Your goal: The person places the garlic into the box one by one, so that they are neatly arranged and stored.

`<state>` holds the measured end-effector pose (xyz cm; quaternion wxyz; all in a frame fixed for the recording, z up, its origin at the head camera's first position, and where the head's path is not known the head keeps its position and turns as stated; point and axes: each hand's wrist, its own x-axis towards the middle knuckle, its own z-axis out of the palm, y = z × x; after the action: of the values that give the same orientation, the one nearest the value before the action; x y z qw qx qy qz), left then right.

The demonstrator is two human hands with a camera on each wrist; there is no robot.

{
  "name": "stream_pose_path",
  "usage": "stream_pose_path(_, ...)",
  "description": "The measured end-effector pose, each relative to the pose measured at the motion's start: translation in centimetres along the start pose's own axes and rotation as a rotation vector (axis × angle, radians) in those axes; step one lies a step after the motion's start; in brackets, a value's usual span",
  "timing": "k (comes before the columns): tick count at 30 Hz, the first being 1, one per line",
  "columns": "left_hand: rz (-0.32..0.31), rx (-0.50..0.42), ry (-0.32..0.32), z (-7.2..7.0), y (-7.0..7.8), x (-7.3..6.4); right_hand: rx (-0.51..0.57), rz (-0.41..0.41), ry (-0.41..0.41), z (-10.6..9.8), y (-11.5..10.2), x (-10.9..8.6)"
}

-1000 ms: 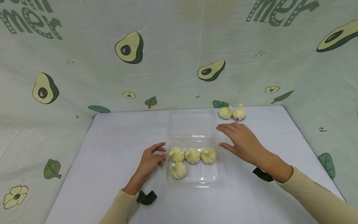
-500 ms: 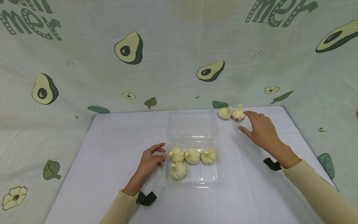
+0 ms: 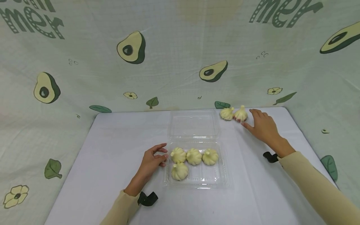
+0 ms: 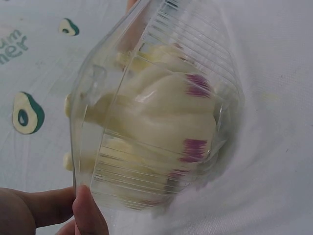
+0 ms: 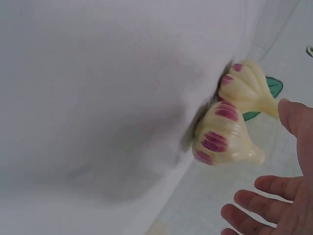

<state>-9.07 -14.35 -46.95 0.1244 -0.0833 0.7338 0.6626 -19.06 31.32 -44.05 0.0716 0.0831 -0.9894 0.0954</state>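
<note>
A clear plastic clamshell container lies with its lid folded back, and several garlic bulbs sit in its base. My left hand pinches the base's left rim between thumb and fingers; the left wrist view shows the thumb on that rim. Farther back on the right, two more garlic bulbs stand side by side, a plain-looking one and one with purple marks. Just right of this pair is my right hand, fingers spread around the nearer bulb and holding nothing.
A white cloth covers the table. Behind it and at the sides hangs a pale curtain printed with avocados, leaves and flowers. The two loose bulbs stand close to the table's back edge. Black straps show at both wrists.
My right hand has moved from beside the container's lid, back and right, to the two loose bulbs. My left hand and the bulbs in the container have stayed put.
</note>
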Motion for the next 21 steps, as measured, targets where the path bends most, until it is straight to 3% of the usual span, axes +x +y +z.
stream_pose_path(9,0.006,0.001,-0.001,0.0,-0.1,0.1,0.023,0.032,-0.051,1.1,1.2,1.2)
stream_pose_path(21,0.015,0.000,-0.003,-0.1,-0.2,0.1,0.070,0.071,-0.084,2.0,1.1,2.4)
